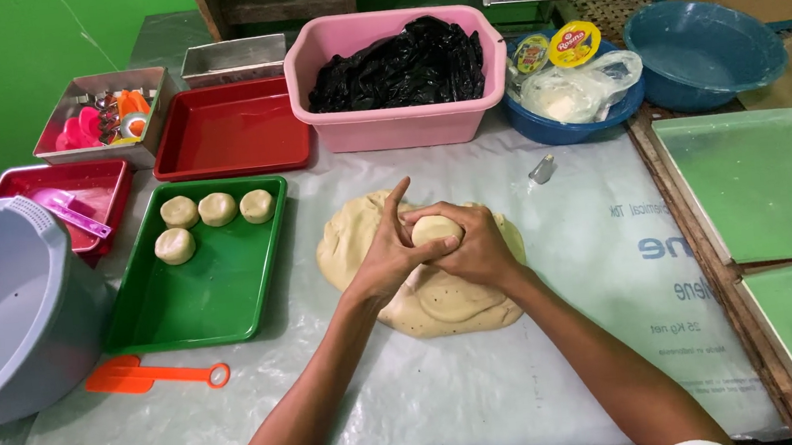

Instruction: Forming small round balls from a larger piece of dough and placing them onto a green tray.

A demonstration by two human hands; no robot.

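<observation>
**Dough ball cupped between two hands above the big lump**

Both hands meet over the middle of the table. The left hand (pixel 386 257) wraps the near side of a small dough ball (pixel 435 229), its index finger sticking up free, while the right hand (pixel 476 249) closes over it from the other side. So both are clasped on that one ball, which sits directly above the large flattened dough mass (pixel 423 297) lying on the plastic sheet (pixel 489 388).

The risks, as I judge them: held this low, the ball could press back into the mass below and stick, losing its shape. Squeezed too hard, it could squash or crack at the seam between the palms. Soft dough may also cling to the fingers and tear as the hands part.

To the left, a green tray (pixel 220 307) holds four finished dough balls (pixel 179 212), grouped at its far end. Another ball set down carelessly among them could touch one and fuse with it. An orange scraper (pixel 154 375) lies near the tray's front edge, just beside the left forearm, where a sweep of the arm could knock it off the table.
</observation>
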